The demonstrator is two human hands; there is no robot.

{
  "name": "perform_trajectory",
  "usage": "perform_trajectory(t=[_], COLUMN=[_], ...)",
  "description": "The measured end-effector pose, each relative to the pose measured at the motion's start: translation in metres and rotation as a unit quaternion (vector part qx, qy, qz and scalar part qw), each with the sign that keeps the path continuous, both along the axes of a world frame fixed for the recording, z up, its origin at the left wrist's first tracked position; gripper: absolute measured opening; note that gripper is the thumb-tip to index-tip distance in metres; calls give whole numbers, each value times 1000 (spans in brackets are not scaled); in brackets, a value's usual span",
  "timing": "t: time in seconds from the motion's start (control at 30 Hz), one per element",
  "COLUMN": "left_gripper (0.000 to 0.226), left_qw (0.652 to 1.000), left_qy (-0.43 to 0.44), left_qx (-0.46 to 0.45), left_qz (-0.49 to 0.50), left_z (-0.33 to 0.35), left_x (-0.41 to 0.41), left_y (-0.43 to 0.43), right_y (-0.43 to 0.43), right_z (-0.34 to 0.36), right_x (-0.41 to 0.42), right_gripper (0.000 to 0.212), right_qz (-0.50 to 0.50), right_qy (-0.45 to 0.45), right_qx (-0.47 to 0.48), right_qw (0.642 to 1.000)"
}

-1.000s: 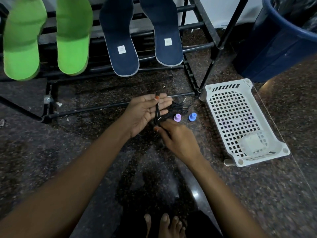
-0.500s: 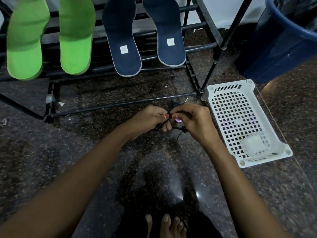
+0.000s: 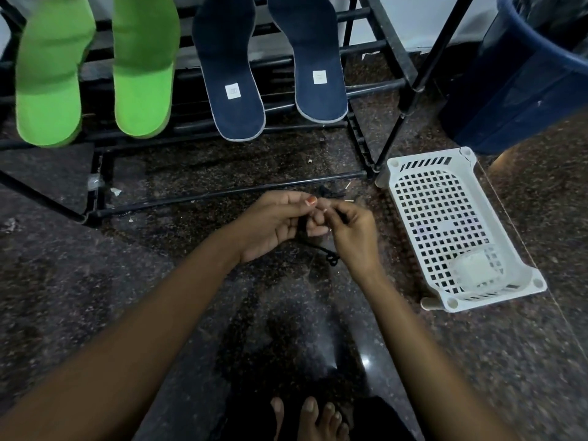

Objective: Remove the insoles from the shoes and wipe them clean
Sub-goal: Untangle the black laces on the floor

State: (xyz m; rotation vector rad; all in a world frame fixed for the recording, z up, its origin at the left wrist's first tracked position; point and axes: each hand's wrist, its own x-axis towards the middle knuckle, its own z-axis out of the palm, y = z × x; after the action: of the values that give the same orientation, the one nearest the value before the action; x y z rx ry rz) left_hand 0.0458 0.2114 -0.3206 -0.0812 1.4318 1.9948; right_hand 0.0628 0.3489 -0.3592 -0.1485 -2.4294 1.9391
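Note:
Two green insoles and two dark blue insoles lean upright against the black shoe rack, apart from my hands. Low over the floor, my left hand and my right hand meet, both pinching a bundle of black shoelaces. A loop of lace dangles below the hands, and more lace lies on the floor just behind them. The two small pegs seen earlier are hidden.
A white perforated plastic basket lies on the dark speckled floor to the right, with a small translucent tub inside. A large blue bin stands at the back right. My bare toes show at the bottom edge.
My right hand came up from the floor to join my left at the laces. Both hands have lifted the bundle slightly, and the purple and blue pegs are now covered.

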Motion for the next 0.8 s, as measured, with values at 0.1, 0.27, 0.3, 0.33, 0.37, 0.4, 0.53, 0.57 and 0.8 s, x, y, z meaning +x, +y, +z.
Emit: perform_trajectory(t=[0.1, 0.27, 0.3, 0.33, 0.37, 0.4, 0.53, 0.57, 0.8], left_gripper=[24, 25, 25, 24, 24, 23, 22, 21, 32], left_qw=[995, 989, 991, 992, 992, 992, 993, 991, 973], left_qy=[-24, -28, -20, -13, -7, -1, 21, 28, 57], left_qx=[32, 51, 34, 15, -4, -23, -89, -114, -209], left_qz=[87, 135, 131, 127, 126, 125, 81, 57, -86], left_z=[-2, -6, -8, -11, -14, -17, -21, -21, -16], left_x=[-2, -6, -6, -5, -5, -5, -4, -3, 4], left_y=[-1, -2, -2, -2, -3, -4, -7, -7, -7], right_y=[-13, -22, -22, -21, -20, -19, -13, -10, 9], right_z=[-9, -15, -15, -14, -12, -9, 1, 3, 17], right_x=[10, 22, 22, 22, 22, 21, 16, 14, -6], right_gripper=[20, 18, 20, 23, 24, 23, 13, 12, 8], right_qz=[39, 124, 136, 145, 155, 165, 184, 185, 91], right_qy=[13, 52, 59, 64, 73, 83, 112, 116, 94], right_qx=[57, 182, 214, 243, 269, 288, 304, 298, 167], right_qw=[998, 974, 966, 957, 948, 939, 928, 929, 977])
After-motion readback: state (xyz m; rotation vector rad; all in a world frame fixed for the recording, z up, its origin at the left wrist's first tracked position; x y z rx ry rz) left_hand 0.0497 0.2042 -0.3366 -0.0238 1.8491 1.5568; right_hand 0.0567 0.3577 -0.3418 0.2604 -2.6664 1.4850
